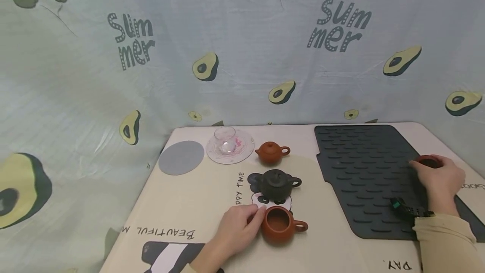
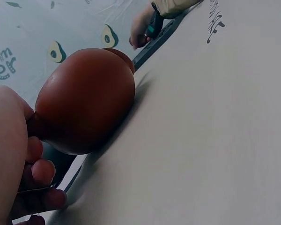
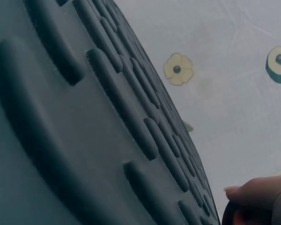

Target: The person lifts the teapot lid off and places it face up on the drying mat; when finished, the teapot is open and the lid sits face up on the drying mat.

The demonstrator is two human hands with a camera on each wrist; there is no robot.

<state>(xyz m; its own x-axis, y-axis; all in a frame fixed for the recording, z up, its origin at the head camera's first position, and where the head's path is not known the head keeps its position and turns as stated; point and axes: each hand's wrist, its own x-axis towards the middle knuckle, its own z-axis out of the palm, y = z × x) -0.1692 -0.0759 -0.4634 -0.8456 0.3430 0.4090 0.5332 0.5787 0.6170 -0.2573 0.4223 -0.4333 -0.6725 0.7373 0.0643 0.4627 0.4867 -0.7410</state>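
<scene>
My left hand point(image 1: 239, 227) pinches the spout of a red-brown clay teapot point(image 1: 278, 239). The teapot has no lid on, so its dark inside shows, and its handle points right. In the left wrist view the teapot's rounded body point(image 2: 86, 101) is close to the table surface, with a shadow beside it. At the far right my right hand point(image 1: 441, 180) grips a small round red-brown clay piece point(image 1: 429, 161) over the dark ribbed mat point(image 1: 363, 180). Whether that piece is a lid or a small cup I cannot tell. Only its dark edge shows in the right wrist view.
Behind the held teapot stand a black teapot point(image 1: 275, 184) and a smaller orange-brown teapot point(image 1: 270, 153), both lidded. Farther left, a clear glass cup point(image 1: 225, 138) sits on a patterned round plate point(image 1: 248, 142), beside a flat grey disc point(image 1: 181, 158). A printed curtain point(image 1: 242, 33) hangs behind the table.
</scene>
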